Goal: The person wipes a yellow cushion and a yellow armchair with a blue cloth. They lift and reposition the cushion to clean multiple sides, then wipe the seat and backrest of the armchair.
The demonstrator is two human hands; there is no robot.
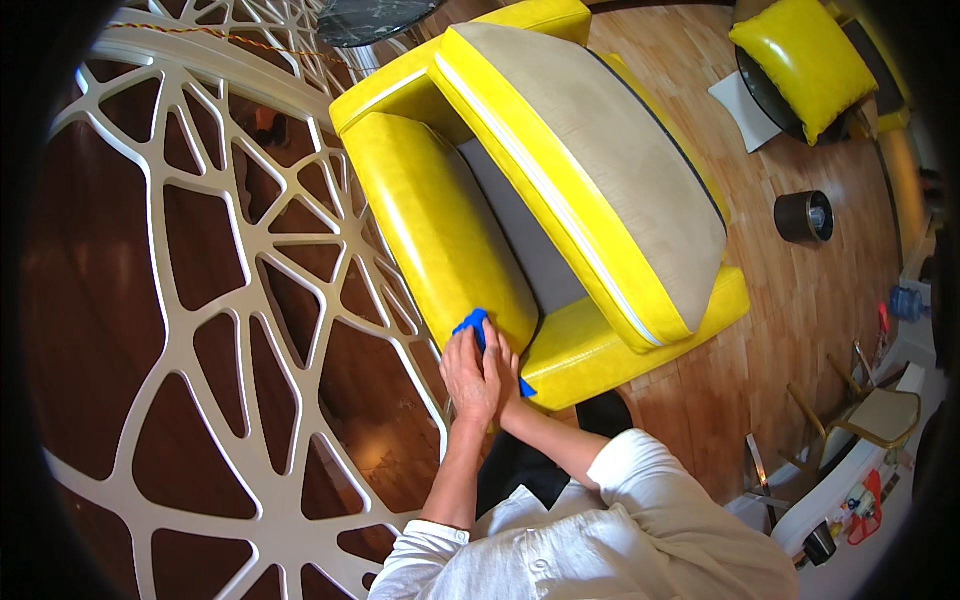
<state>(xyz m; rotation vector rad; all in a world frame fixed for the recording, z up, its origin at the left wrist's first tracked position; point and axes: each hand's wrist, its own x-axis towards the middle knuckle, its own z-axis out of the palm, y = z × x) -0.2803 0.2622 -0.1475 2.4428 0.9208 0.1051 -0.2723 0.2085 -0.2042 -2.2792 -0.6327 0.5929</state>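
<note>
My left hand (469,379) and my right hand (505,367) are close together on the near end of the padded backrest (427,232) of a yellow sofa. A blue cloth (472,320) is bunched beneath their fingers, and one corner of it sticks out beside my right wrist. How each finger grips it is partly hidden. A loose seat cushion (600,157) rests tilted across the sofa, its beige fabric face up and a white zip along its yellow side. Between cushion and backrest the grey seat base (517,225) shows. The near yellow armrest (600,352) lies right of my hands.
A white lattice partition (247,247) runs close along the left, behind the sofa. Wooden flooring (720,397) extends to the right, with a dark waste bin (802,216) on it. A yellow pillow (806,67) lies at upper right; a chair (874,416) stands at lower right.
</note>
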